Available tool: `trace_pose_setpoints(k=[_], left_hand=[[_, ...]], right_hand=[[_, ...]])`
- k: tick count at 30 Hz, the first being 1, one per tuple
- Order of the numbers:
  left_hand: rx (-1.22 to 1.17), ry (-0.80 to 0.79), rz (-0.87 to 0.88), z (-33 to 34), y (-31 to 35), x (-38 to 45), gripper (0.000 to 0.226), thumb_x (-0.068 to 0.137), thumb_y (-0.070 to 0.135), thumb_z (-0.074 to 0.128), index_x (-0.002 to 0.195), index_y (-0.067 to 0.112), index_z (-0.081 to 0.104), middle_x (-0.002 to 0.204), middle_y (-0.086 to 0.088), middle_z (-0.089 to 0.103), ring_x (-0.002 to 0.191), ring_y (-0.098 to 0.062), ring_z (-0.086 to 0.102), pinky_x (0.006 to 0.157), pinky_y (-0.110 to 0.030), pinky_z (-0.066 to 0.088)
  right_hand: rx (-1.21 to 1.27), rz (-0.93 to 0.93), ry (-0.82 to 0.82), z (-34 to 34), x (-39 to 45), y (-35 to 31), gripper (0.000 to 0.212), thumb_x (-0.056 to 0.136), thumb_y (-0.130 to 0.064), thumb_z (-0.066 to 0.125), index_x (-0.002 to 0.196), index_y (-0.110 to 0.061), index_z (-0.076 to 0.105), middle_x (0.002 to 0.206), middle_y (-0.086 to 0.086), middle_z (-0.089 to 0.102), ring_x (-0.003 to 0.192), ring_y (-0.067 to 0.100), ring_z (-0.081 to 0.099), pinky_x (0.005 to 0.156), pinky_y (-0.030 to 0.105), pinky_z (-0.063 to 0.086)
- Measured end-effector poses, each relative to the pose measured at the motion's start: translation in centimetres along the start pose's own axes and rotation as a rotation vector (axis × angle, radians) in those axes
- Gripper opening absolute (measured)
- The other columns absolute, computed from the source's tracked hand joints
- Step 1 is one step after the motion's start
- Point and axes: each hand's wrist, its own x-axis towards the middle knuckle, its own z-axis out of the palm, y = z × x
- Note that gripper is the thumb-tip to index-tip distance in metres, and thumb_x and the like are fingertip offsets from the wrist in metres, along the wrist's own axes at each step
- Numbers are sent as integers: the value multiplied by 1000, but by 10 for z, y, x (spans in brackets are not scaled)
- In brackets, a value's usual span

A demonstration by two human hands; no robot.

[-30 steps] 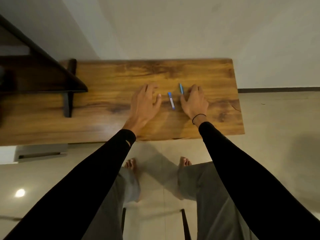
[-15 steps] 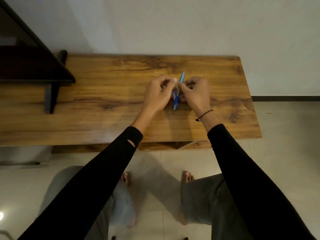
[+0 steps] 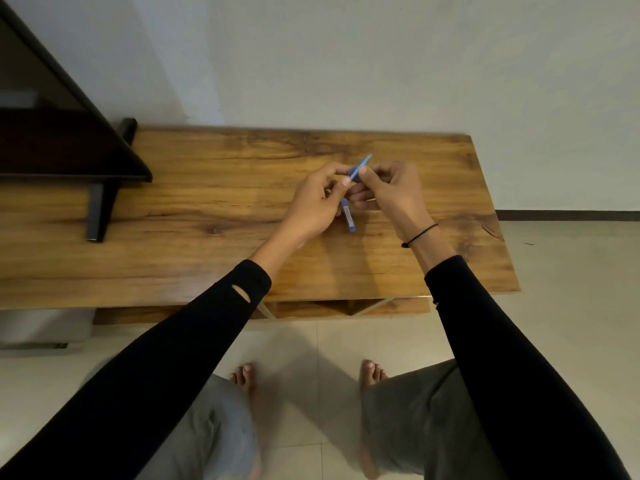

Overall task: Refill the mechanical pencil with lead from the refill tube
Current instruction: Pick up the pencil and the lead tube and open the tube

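The blue mechanical pencil (image 3: 361, 165) is held tilted above the wooden table (image 3: 207, 209), one end pointing up and to the right. My left hand (image 3: 313, 207) pinches its lower part between thumb and fingers. My right hand (image 3: 393, 192) pinches it right beside the left, fingertips almost touching. The blue and white refill tube (image 3: 348, 216) lies on the table just below and between both hands, its upper end hidden by my fingers. I cannot tell whether any part of the pencil has come off.
A dark slanted screen-like object (image 3: 59, 143) on a black foot (image 3: 98, 211) stands at the table's left. The wall runs close behind the table. My legs and bare feet (image 3: 244, 379) are on the tiled floor below the front edge.
Both hands went from lying flat on the table to lifting the pencil. Since half a second ago the pencil has tilted further to the right, and the refill tube has stayed on the table.
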Motion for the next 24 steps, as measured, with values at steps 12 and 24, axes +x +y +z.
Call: trace_pose_setpoints(k=[12, 24], left_hand=[[296, -31, 73, -8, 11, 5, 24, 112, 17, 56, 130, 21, 70, 75, 13, 69, 72, 7, 63, 65, -4, 41], [329, 5, -2, -16, 7, 10, 26, 111, 21, 59, 133, 27, 71, 87, 11, 77, 89, 1, 70, 74, -15, 41]], right_hand=[[156, 18, 130, -28, 15, -3, 16, 100, -18, 73, 93, -3, 71, 69, 7, 75, 60, 17, 73, 57, 28, 59], [-835, -133, 167, -25, 28, 33, 7, 91, -20, 80, 93, -16, 74, 96, 2, 71, 93, 25, 67, 71, 34, 46]])
